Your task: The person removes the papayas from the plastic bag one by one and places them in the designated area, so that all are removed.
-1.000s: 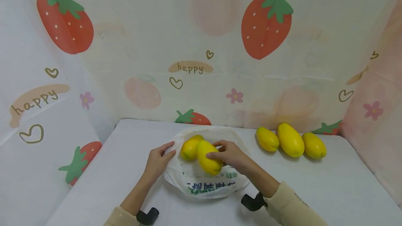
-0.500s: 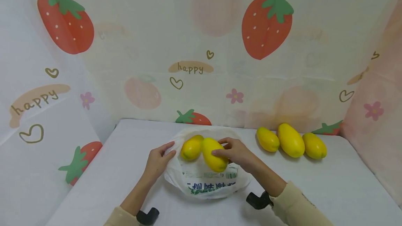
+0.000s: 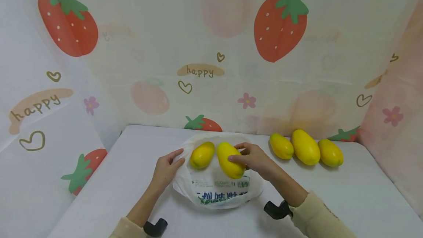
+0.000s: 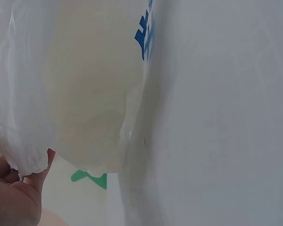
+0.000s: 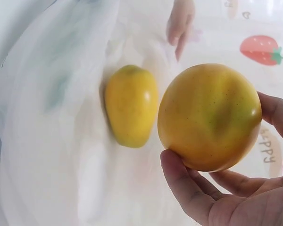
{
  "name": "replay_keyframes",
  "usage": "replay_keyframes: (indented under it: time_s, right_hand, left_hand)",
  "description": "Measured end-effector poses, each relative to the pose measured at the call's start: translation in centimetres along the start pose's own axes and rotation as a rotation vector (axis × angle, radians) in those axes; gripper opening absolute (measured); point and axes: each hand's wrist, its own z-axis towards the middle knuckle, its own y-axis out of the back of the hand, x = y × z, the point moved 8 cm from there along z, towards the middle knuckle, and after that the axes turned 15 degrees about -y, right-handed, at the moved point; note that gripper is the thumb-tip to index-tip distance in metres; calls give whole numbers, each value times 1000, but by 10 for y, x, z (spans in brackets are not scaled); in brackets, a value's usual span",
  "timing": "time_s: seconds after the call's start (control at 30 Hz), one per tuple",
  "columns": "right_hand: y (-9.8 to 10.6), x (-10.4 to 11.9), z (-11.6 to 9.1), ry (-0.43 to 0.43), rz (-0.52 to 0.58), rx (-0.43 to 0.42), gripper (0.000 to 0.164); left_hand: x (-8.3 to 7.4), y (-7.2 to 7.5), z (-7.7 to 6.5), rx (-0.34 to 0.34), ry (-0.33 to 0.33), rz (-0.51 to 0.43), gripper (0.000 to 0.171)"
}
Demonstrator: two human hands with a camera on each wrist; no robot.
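Observation:
A white plastic bag [image 3: 219, 202] with printed lettering lies spread on the table, its mouth facing up. My left hand [image 3: 166, 170] pinches the bag's left rim between thumb and fingers; the left wrist view shows the film bunched at that hand [image 4: 19, 193]. Over the bag's right half, my right hand [image 3: 256, 159] grips a yellow mango [image 3: 228, 160], thumb on the near side and fingers behind. Another yellow mango [image 3: 202, 155] lies inside the bag at the left, apart from the held one. Both mangoes also show in the right wrist view.
Three more yellow mangoes stand in a row at the table's back right: one at the left [image 3: 281, 146], a larger one in the middle [image 3: 306, 147], one at the right [image 3: 331, 153]. Behind the white table [image 3: 330, 197] hangs a strawberry-print cloth [image 3: 158, 39].
My right hand has moved right and slightly back with the mango, opening a gap to the mango in the bag. The left hand stays at the rim.

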Motion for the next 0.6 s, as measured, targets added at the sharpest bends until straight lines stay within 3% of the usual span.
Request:
replay_keyframes:
  time_s: [0.6]
  right_hand:
    - [19, 2, -4, 30, -21, -35, 67]
  left_hand:
    - [-3, 0, -1, -1, -9, -1, 41]
